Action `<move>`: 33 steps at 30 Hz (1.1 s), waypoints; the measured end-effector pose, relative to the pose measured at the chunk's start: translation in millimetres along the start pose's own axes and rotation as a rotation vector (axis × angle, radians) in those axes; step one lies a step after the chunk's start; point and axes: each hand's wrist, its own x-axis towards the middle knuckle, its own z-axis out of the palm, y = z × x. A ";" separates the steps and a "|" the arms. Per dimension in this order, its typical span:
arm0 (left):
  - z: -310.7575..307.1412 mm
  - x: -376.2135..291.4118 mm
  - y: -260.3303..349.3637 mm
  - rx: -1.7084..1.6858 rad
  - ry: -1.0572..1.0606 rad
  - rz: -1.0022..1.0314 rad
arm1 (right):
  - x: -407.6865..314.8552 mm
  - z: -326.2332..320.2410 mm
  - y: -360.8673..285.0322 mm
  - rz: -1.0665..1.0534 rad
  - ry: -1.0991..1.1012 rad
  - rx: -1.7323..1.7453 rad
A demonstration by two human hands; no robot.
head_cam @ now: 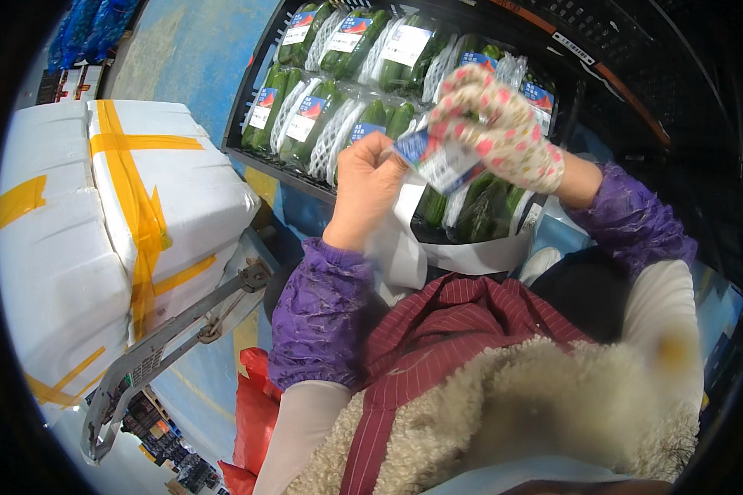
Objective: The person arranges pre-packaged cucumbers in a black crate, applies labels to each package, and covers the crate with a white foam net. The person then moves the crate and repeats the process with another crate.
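My bare left hand (364, 185) pinches one corner of a blue, red and white printed label (447, 164) between thumb and finger. On the label's other side is my right hand (495, 127), in a cream glove with pink spots, its fingers curled onto the label. Below the hands lie wrapped cucumbers (483, 213), partly covered by the label. A white paper strip (480, 257) loops beneath them across my lap. Just beyond, a black plastic crate (285, 176) holds several film-wrapped cucumber packs (312, 120) with white foam netting, most bearing similar labels.
White foam boxes (179, 173) bound with yellow tape stand at left, beside a grey metal handle (179, 322). A red plastic bag (254, 408) lies near my left elbow. Dark crates (669, 80) rise at right. Blue netted goods (90, 31) sit far left.
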 end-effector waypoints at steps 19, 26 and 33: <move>25.1 -58.8 25.0 0.442 -1.179 -0.024 | -55.3 44.3 48.5 1.123 -0.061 0.396; 30.0 -57.9 23.4 0.399 -1.043 0.043 | -38.4 31.7 34.1 0.699 -0.439 -0.417; 18.7 -40.3 25.4 0.449 -0.625 0.076 | -13.7 -36.7 25.0 0.719 -0.562 0.414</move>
